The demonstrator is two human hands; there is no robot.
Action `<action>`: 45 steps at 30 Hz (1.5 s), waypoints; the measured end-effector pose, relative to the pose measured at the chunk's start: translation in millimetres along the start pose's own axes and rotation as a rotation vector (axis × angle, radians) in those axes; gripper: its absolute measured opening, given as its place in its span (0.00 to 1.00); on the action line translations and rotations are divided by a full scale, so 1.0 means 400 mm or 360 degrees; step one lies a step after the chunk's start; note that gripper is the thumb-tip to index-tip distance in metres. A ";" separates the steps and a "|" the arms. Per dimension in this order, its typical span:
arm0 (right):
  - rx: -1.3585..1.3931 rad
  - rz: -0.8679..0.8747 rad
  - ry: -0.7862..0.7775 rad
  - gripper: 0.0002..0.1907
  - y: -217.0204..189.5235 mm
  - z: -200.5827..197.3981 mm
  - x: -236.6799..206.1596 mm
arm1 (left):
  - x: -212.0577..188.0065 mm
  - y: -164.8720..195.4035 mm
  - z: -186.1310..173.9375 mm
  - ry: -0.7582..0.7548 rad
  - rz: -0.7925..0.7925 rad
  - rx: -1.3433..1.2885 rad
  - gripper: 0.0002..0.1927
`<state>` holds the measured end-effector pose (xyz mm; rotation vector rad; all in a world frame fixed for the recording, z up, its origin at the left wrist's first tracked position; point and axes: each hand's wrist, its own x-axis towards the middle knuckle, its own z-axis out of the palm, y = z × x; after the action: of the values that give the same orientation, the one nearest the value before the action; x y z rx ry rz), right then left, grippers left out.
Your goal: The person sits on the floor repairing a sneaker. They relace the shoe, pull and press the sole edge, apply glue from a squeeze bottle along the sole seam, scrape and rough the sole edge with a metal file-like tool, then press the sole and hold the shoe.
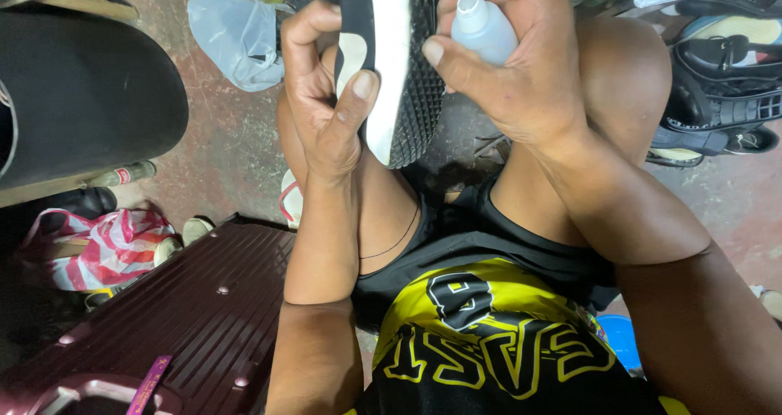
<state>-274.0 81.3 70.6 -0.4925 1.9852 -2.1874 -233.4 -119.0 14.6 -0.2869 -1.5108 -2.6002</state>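
While the left hand (330, 97) curls around the heel of a black shoe (391, 65) with a white sole edge, thumb pressed on the sidewall and fingers hooked behind, the right hand (513, 65) is closed round a small pale-blue squeeze bottle (482, 28) whose nozzle points up toward the top of the view. The shoe stands sole-side to the right, its studded tread touching the right thumb, above the person's bent knees. Both forearms rise from a lap in black and yellow shorts (489, 333). To the left lie a ribbed maroon suitcase (187, 317) with a purple tag, a red-and-white striped plastic bag (106, 248) and a clear bag (236, 36) on the stained floor. Dark shoes (721, 89) are piled at the right.
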 end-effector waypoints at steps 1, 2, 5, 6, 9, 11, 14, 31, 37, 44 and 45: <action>-0.0015 -0.0035 -0.0020 0.13 0.002 -0.002 -0.001 | 0.001 0.003 0.001 0.0013 -0.0013 -0.0008 0.24; -0.0030 -0.0071 -0.0040 0.13 0.004 -0.003 -0.003 | 0.001 0.005 0.003 0.0016 -0.0016 -0.0018 0.25; -0.0129 -0.0141 -0.0089 0.14 0.010 -0.009 -0.005 | 0.001 0.010 0.008 0.0009 -0.0015 -0.0049 0.25; -0.0161 -0.0145 -0.0094 0.14 0.011 -0.010 -0.007 | 0.001 0.011 0.008 0.0006 -0.0016 -0.0054 0.25; -0.0183 -0.0213 -0.0108 0.14 0.014 -0.009 -0.009 | 0.001 0.013 0.009 0.0010 -0.0008 -0.0029 0.25; -0.0170 -0.0220 -0.0102 0.15 0.013 -0.006 -0.010 | 0.001 0.015 0.007 -0.0002 -0.0004 -0.0001 0.25; -0.0173 -0.0134 -0.0069 0.14 0.007 -0.001 -0.008 | 0.000 0.015 0.004 0.0004 0.0000 0.0053 0.25; -0.0243 -0.0135 -0.0064 0.17 0.025 0.023 -0.024 | -0.027 0.008 -0.014 -0.0047 0.0244 0.0706 0.23; -0.0016 0.0168 -0.0008 0.13 0.005 0.019 -0.015 | -0.024 0.015 -0.006 0.0010 0.0233 0.0590 0.23; 0.0100 0.0030 -0.0016 0.09 0.018 0.019 -0.011 | -0.029 0.018 -0.012 -0.0006 0.0232 0.0637 0.24; 0.0086 0.0027 -0.0025 0.09 0.020 0.016 -0.012 | -0.030 0.017 -0.013 -0.0007 0.0231 0.0647 0.24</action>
<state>-268.3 75.7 62.3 -0.4828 1.9098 -2.2135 -221.0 -126.8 15.2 -0.3420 -1.8916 -2.1222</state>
